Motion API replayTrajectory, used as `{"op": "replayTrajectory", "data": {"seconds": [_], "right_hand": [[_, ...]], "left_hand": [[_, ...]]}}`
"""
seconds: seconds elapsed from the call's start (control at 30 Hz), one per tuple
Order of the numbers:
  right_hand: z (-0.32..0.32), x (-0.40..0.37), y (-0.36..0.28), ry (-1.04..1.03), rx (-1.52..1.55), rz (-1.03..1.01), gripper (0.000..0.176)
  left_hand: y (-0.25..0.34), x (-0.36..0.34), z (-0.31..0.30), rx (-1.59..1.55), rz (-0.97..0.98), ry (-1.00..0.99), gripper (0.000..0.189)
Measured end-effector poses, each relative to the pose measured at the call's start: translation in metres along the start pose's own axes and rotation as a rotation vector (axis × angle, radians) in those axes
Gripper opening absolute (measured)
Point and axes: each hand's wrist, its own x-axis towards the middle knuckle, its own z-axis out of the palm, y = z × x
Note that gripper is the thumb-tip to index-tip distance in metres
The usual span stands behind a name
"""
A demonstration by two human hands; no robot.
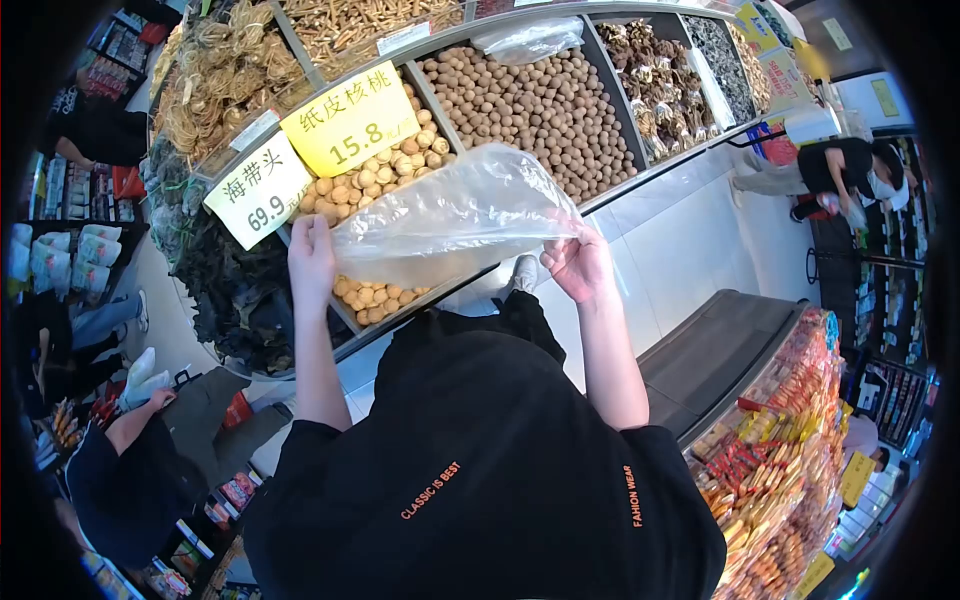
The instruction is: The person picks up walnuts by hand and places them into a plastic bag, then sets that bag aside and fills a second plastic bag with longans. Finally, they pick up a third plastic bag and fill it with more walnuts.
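Observation:
A clear plastic bag point(440, 215) is stretched sideways between my two hands, over a bin of walnuts point(375, 175). My left hand point(312, 255) pinches the bag's left end, just below the price signs. At the other end, my right hand point(580, 262) has its fingers closed on the bag's edge. The bag looks flat, with nothing visible inside it. More walnuts show beneath its lower edge. A yellow price sign point(350, 115) reading 15.8 and a pale green sign point(258, 190) reading 69.9 stand at the bin's left side.
Behind the walnuts, a bin of round brown nuts point(530, 115) has another plastic bag point(530, 40) on it. Dark dried seaweed point(240, 310) lies at the left. Packaged snacks point(770, 460) fill a display at the lower right. Other people stand at the left and right.

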Motion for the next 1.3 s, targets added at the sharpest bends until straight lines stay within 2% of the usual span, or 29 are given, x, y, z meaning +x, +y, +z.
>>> {"op": "replayTrajectory", "data": {"seconds": [0.03, 0.1, 0.13, 0.17, 0.2, 0.27, 0.33, 0.37, 0.43, 0.47, 0.5, 0.57, 0.6, 0.63, 0.7, 0.77, 0.83, 0.87, 0.9, 0.93, 0.97, 1.0, 1.03, 1.07, 1.1, 1.17, 1.2, 1.27, 1.3], "right_hand": [[-0.001, 0.003, -0.007, 0.071, 0.055, 0.016, 0.027], [-0.025, 0.016, -0.024, -0.023, 0.067, 0.060, 0.032], [-0.033, 0.021, -0.033, -0.084, 0.125, 0.107, 0.035], [-0.038, 0.028, -0.041, -0.150, 0.182, 0.149, 0.038], [-0.045, 0.035, -0.049, -0.170, 0.213, 0.190, 0.052], [-0.056, 0.046, -0.062, -0.149, 0.207, 0.224, 0.058], [-0.070, 0.058, -0.077, -0.151, 0.171, 0.247, 0.071], [-0.073, 0.062, -0.086, -0.165, 0.175, 0.254, 0.071], [-0.078, 0.070, -0.100, -0.165, 0.088, 0.192, 0.065], [-0.084, 0.075, -0.108, -0.170, 0.042, 0.200, 0.043], [-0.089, 0.082, -0.113, -0.181, 0.044, 0.212, 0.043], [-0.100, 0.092, -0.122, -0.244, -0.386, 0.079, 0.018], [-0.092, 0.088, -0.128, -0.224, -0.457, 0.055, 0.010], [-0.087, 0.088, -0.133, -0.230, -0.464, 0.068, 0.010], [-0.081, 0.084, -0.138, -0.295, -0.703, 0.006, 0.011], [-0.073, 0.079, -0.145, -0.337, -0.716, 0.017, 0.007], [-0.072, 0.078, -0.148, -0.479, -0.194, 0.246, 0.009], [-0.073, 0.079, -0.143, -0.614, -0.081, 0.275, 0.022], [-0.063, 0.076, -0.142, -0.616, -0.096, 0.300, 0.022], [-0.049, 0.066, -0.142, -0.638, -0.081, 0.335, 0.029], [-0.038, 0.060, -0.144, -0.660, -0.065, 0.369, 0.036], [-0.032, 0.061, -0.146, -0.770, -0.069, 0.411, 0.043], [-0.030, 0.062, -0.146, -0.766, -0.074, 0.434, 0.043], [-0.028, 0.063, -0.145, -0.672, 0.019, 0.439, 0.040], [-0.024, 0.065, -0.145, -0.581, 0.107, 0.442, 0.038], [-0.009, 0.071, -0.147, -0.594, 0.083, 0.423, 0.038], [-0.004, 0.073, -0.149, -0.586, 0.088, 0.406, 0.039], [0.004, 0.081, -0.153, -0.546, 0.087, 0.413, 0.038], [0.006, 0.082, -0.149, -0.547, 0.081, 0.424, 0.038]], "left_hand": [[0.028, -0.005, -0.002, 0.218, -0.053, -0.079, 0.034], [0.048, -0.005, -0.003, 0.741, 0.385, -0.187, 0.050], [0.048, -0.006, 0.008, 0.760, 0.380, -0.190, 0.050], [0.044, -0.003, 0.024, 0.601, 0.380, -0.318, 0.058], [0.048, 0.001, 0.038, 0.439, 0.380, -0.440, 0.066], [0.098, 0.003, 0.080, 0.366, -0.228, -0.806, 0.078], [0.063, 0.004, 0.141, 0.341, -0.139, -0.649, 0.082], [0.068, -0.001, 0.159, 0.350, -0.139, -0.636, 0.082], [0.078, -0.013, 0.187, 0.497, -0.011, -0.772, 0.085], [0.068, -0.016, 0.198, 0.505, -0.020, -0.760, 0.085], [0.053, -0.019, 0.210, 0.583, -0.043, -0.776, 0.085], [0.054, -0.027, 0.220, 0.661, -0.080, -0.784, 0.086], [0.062, -0.038, 0.220, 0.715, -0.132, -0.799, 0.086], [0.067, -0.047, 0.222, 0.766, -0.185, -0.816, 0.087], [0.060, -0.059, 0.222, 0.639, -0.166, -0.868, 0.094], [0.068, -0.066, 0.221, 0.366, -0.413, -0.989, 0.093], [0.077, -0.069, 0.221, 0.235, -0.466, -0.956, 0.092], [0.081, -0.068, 0.218, 0.211, -0.381, -0.935, 0.092], [0.092, -0.070, 0.214, 0.188, -0.306, -0.916, 0.091], [0.111, -0.073, 0.212, -0.039, -0.343, -0.866, 0.088], [0.095, -0.077, 0.212, -0.053, -0.363, -0.854, 0.088], [0.069, -0.078, 0.213, -0.181, -0.221, -0.788, 0.087], [0.067, -0.081, 0.213, -0.305, -0.081, -0.717, 0.086], [0.065, -0.086, 0.209, -0.427, -0.105, -0.719, 0.070], [0.083, -0.090, 0.207, -0.437, -0.118, -0.699, 0.070], [0.109, -0.096, 0.201, -0.639, -0.303, -0.502, 0.045], [0.102, -0.097, 0.197, -0.645, -0.272, -0.444, 0.012], [0.088, -0.096, 0.187, -0.673, -0.199, -0.420, 0.014], [0.086, -0.097, 0.182, -0.693, -0.122, -0.422, 0.024]]}}
